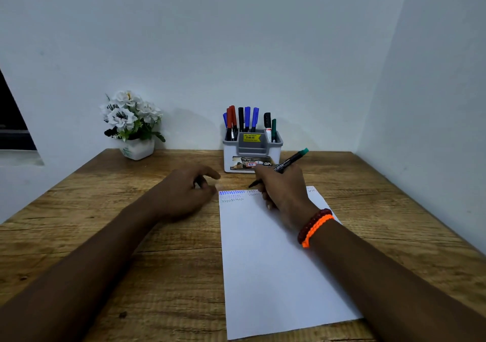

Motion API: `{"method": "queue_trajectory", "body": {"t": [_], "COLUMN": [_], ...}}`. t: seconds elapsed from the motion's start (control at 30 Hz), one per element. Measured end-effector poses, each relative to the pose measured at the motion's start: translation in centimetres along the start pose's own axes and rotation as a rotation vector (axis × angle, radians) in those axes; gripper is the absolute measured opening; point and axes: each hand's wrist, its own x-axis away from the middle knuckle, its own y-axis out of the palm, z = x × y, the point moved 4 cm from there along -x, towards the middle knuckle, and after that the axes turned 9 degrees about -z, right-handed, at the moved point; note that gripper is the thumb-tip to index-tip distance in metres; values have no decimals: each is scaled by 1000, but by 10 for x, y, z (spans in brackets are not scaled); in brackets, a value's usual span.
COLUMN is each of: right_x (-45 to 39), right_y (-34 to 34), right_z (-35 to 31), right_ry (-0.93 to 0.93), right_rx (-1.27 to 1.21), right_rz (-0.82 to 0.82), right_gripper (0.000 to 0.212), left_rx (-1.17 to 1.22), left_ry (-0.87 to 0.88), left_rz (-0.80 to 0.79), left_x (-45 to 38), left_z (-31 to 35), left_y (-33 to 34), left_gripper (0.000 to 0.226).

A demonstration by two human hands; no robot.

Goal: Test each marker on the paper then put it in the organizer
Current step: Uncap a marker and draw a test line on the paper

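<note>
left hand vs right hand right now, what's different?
The right hand grips a green-capped marker; the left hand holds nothing that shows.
The right hand is over the top edge of the paper; the left hand is over the wooden table, just left of the sheet.
The right wrist wears red and orange bracelets; the left wrist is bare.
Both are in front of the organizer.

organizer [252, 155] behind paper [273, 257], seemingly apart
</note>
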Motion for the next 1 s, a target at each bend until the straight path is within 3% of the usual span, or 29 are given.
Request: {"method": "queue_trajectory", "body": {"t": [0.27,0.43,0.6,0.8,1.0], "right_x": [3,4,6,10,14], "right_y": [-2,-1,-1,0,-4], "right_z": [-5,-9,-13,-20,-24], "right_ry": [-44,-58,-68,-56,-60], "right_rx": [-47,-104,-199,-428,-500], "right_rz": [-5,-57,-130,-176,-215], "right_gripper": [20,19,6,16,19], "left_rx": [270,399,348,638,870], "left_ry": [35,138,182,168,148], "left_rz": [227,221,230,322,358], "left_x": [1,3,5,7,6], "left_z": [0,17,23,23,17], "left_y": [0,0,0,-4,-1], "left_gripper": [47,20,22,16,20]}}
